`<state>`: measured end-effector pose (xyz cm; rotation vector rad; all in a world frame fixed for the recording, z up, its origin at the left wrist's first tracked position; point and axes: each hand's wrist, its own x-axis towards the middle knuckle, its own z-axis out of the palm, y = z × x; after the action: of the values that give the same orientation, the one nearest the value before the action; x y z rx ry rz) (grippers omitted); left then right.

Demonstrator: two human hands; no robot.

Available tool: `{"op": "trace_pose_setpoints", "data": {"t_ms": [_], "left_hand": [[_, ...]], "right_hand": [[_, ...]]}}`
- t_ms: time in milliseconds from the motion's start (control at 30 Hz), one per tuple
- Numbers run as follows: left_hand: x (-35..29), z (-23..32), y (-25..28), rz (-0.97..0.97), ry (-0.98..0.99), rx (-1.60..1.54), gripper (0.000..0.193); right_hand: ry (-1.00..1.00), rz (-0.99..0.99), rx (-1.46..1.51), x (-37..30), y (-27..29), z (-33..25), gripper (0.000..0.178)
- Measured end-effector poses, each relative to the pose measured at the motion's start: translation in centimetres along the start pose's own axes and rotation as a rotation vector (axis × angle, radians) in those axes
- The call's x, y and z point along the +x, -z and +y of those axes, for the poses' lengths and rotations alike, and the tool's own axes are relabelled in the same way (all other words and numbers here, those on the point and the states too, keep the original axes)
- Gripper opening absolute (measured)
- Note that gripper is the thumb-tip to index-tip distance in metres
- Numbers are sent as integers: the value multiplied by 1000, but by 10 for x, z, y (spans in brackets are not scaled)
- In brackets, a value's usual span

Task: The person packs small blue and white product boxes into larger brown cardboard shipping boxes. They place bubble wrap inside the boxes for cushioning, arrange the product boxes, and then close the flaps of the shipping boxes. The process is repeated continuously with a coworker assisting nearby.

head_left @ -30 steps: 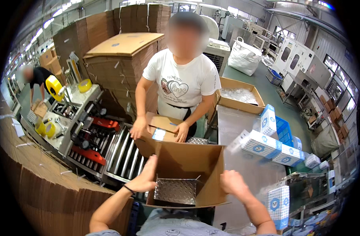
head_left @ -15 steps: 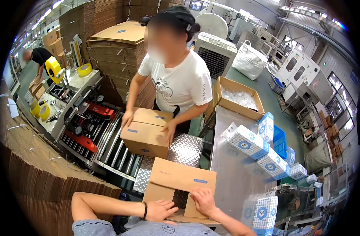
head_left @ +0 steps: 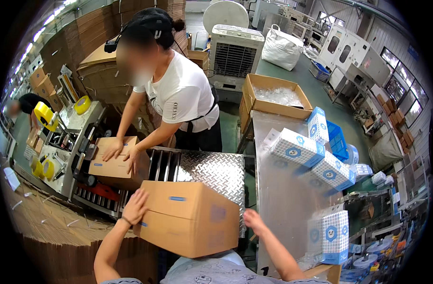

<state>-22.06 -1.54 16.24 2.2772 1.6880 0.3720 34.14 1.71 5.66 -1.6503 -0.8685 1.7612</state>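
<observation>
A closed cardboard box (head_left: pixel 171 215) with a small blue label on top sits before me, partly over the near end of the diamond-plate surface (head_left: pixel 214 170). My left hand (head_left: pixel 134 207) lies against its left top edge, fingers stretched out. Just off the box's right side, my right hand (head_left: pixel 254 221) is apart from it, fingers curled and nothing visible in them. Across from me, a co-worker (head_left: pixel 183 97) has both hands on a second cardboard box (head_left: pixel 114 158), at the mouth of the taping machine (head_left: pixel 86 177) on the left.
On the right, a metal table (head_left: pixel 282 203) bears several blue-and-white patterned cartons (head_left: pixel 297 149). An open carton of clear plastic (head_left: pixel 278 97) stands at its far end. Stacked flat cardboard (head_left: pixel 51 227) fills the near left. Metal rollers (head_left: pixel 164 165) lie between plate and machine.
The top flaps of my box have gone from partly raised to folded down. My left hand moved to its left edge; my right hand came off it. The co-worker's box moved left into the machine.
</observation>
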Motion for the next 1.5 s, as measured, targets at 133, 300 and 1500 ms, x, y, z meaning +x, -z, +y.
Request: {"op": "trace_pose_setpoints", "data": {"t_ms": [133, 300, 1500], "left_hand": [[-59, -42, -52, 228, 456, -900, 61], [-60, -54, -50, -91, 876, -1811, 88], [169, 191, 10, 176, 300, -657, 38]], "right_hand": [[-413, -245, -241, 12, -42, 76, 66], [166, -383, 226, -105, -116, -87, 66], [-13, 1101, -1398, 27, 462, -182, 139]]}}
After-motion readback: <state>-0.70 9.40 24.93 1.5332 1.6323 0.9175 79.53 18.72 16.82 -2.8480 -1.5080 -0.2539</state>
